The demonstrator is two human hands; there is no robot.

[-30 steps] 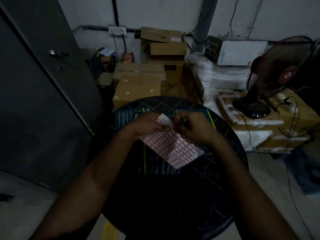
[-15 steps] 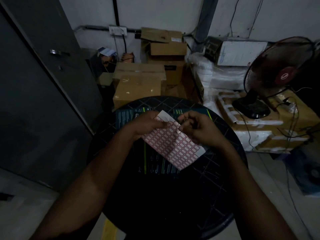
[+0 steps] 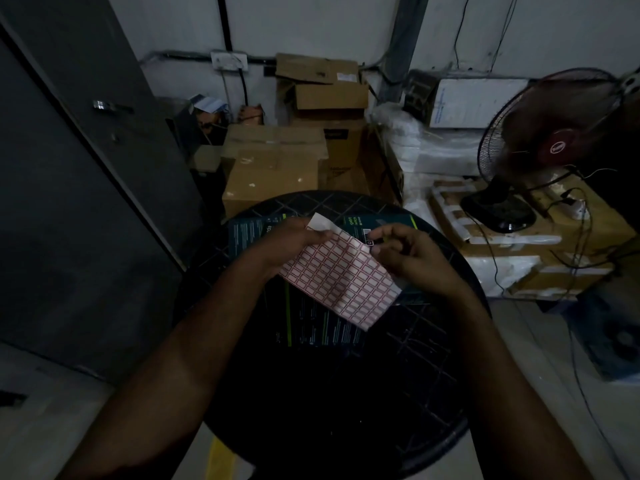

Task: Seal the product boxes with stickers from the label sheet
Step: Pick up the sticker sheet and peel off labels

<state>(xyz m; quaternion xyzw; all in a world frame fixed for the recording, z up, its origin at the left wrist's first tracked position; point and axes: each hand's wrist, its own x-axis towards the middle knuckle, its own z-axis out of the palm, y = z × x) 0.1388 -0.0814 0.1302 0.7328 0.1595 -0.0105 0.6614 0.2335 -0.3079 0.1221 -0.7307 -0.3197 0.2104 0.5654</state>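
Meanwhile, left grip (image 3: 294, 242) pinches the label sheet (image 3: 341, 275) above dark product boxes (image 3: 322, 323); right grip (image 3: 408, 251) curls beside it, contents unclear.

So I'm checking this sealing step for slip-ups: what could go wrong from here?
The left hand grips only one end of the label sheet, so its free end may flop as the right hand peels at the edge. The dim light makes the small red-bordered stickers hard to pick apart. A peeled sticker could also land crooked on the dark product box, whose seam barely shows.
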